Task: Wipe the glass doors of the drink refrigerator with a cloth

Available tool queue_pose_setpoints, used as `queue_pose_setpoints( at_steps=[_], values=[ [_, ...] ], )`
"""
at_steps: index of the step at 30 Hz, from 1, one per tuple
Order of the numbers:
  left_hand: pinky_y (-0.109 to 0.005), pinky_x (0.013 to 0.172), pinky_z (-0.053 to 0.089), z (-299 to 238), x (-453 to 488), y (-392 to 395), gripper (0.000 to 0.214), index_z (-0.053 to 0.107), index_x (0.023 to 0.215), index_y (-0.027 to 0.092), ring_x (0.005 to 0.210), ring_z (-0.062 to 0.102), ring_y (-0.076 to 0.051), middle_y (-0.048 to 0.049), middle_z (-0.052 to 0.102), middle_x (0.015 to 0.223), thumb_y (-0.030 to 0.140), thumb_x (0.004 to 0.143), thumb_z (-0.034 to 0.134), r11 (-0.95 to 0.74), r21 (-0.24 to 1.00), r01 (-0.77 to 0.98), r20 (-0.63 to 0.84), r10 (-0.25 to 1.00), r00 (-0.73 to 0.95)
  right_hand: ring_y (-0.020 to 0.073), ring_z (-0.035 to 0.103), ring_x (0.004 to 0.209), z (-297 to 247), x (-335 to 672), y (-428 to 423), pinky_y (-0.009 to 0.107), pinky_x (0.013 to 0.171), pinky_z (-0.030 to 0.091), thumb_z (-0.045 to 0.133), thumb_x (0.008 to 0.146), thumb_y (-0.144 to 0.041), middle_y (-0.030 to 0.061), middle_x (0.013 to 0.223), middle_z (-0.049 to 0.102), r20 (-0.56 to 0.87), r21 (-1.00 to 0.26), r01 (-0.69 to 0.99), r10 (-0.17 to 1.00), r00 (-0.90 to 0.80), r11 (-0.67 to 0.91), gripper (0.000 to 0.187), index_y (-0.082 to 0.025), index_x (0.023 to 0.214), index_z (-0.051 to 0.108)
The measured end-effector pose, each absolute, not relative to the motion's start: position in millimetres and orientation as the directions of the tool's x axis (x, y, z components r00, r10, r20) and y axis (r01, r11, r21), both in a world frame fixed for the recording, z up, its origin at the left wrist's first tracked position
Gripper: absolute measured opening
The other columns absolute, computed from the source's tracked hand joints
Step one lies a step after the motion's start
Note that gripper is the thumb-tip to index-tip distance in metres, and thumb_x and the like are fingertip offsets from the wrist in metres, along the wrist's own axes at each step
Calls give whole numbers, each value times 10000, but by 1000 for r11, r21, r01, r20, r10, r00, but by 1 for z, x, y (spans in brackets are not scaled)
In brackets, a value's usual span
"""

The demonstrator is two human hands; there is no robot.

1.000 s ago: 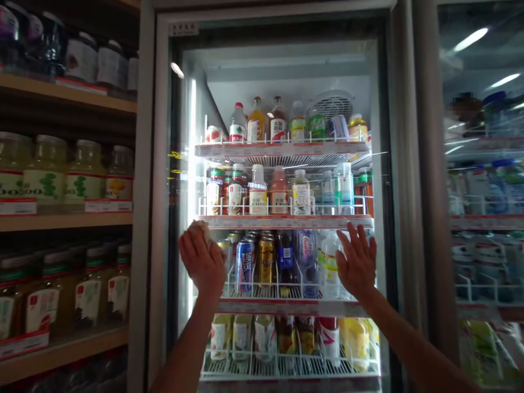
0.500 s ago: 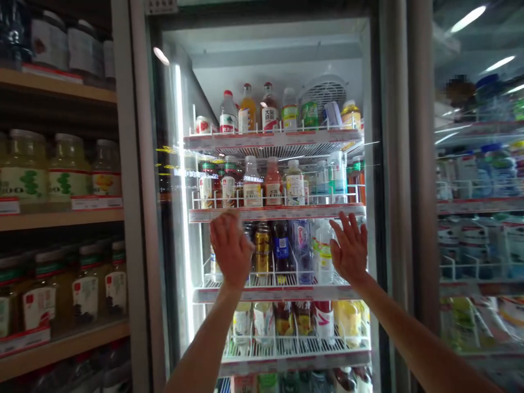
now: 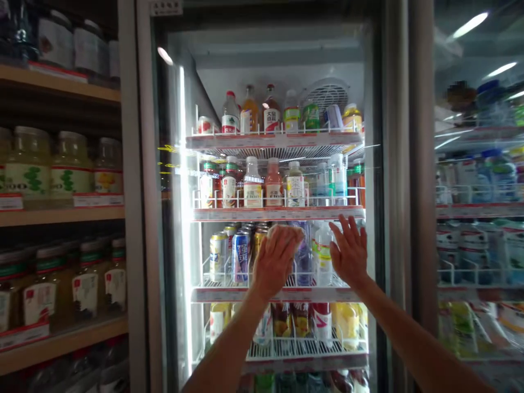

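Observation:
My left hand (image 3: 273, 263) presses a pale, crumpled cloth (image 3: 295, 232) against the glass door (image 3: 262, 41) of a lit drinks fridge, fingers bent over it. Most of the cloth is hidden under the palm. To its right, my right hand (image 3: 350, 254) is spread with fingers apart, seemingly resting on the same glass and holding nothing. Behind the door, level with both hands, are a blue can (image 3: 240, 256), a purple bottle (image 3: 303, 259) and a clear bottle with a yellow-green label (image 3: 324, 254).
Wooden shelves (image 3: 61, 217) with jars and bottles stand at left, beside the metal door frame (image 3: 143, 218). A second glass-fronted fridge (image 3: 478, 207) is at right, with ceiling lights reflected in it. Inside the middle fridge, white wire shelves (image 3: 278, 295) hold several bottles and cans.
My left hand has slid to the right across the glass with the cloth, uncovering cans at the left. My right hand stays in nearly the same place. The view has shifted very slightly.

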State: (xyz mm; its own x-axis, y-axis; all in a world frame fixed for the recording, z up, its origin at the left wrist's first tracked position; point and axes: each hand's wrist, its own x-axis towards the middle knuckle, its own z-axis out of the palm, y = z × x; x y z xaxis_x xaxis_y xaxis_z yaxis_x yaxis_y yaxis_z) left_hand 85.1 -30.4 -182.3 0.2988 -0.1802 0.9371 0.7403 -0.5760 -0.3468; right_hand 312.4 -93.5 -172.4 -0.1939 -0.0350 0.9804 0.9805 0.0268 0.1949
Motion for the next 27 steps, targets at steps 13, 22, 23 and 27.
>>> queue_pose_setpoints(
  at_steps=[13,22,23,27],
  values=[
    [-415,1139,177,-201,46,-20,507,358,1387,216,1395,200,-220,-73,407,1427,242,885,418,-551,-319,772,947,-152,283,221,233,1399,-173,313,-93,458,1136,164,421,901,-248,28,1502,289,980,196,980,-40,-195,22,543,-298,1424,281],
    [-480,1107,241,-203,2,-3,564,255,1431,181,1401,164,-269,-138,280,1484,259,894,410,-513,-7,859,993,-103,-53,238,230,1399,-174,311,-93,472,1133,167,419,901,-250,19,1507,276,985,172,985,-41,-171,32,559,-304,1433,259],
    [-459,1115,237,-202,7,-5,558,268,1427,199,1399,178,-256,-117,313,1474,253,891,416,-530,-116,840,992,-108,68,239,235,1397,-174,312,-93,472,1130,174,421,900,-249,19,1505,281,984,177,984,-40,-176,34,556,-304,1431,267],
    [-448,1127,215,-194,-1,-3,544,283,1421,178,1394,200,-244,-132,334,1461,237,895,410,-517,-66,853,994,-109,11,242,239,1396,-174,314,-92,475,1127,180,424,897,-247,23,1504,285,980,197,980,-42,-195,34,551,-301,1426,280]
  ],
)
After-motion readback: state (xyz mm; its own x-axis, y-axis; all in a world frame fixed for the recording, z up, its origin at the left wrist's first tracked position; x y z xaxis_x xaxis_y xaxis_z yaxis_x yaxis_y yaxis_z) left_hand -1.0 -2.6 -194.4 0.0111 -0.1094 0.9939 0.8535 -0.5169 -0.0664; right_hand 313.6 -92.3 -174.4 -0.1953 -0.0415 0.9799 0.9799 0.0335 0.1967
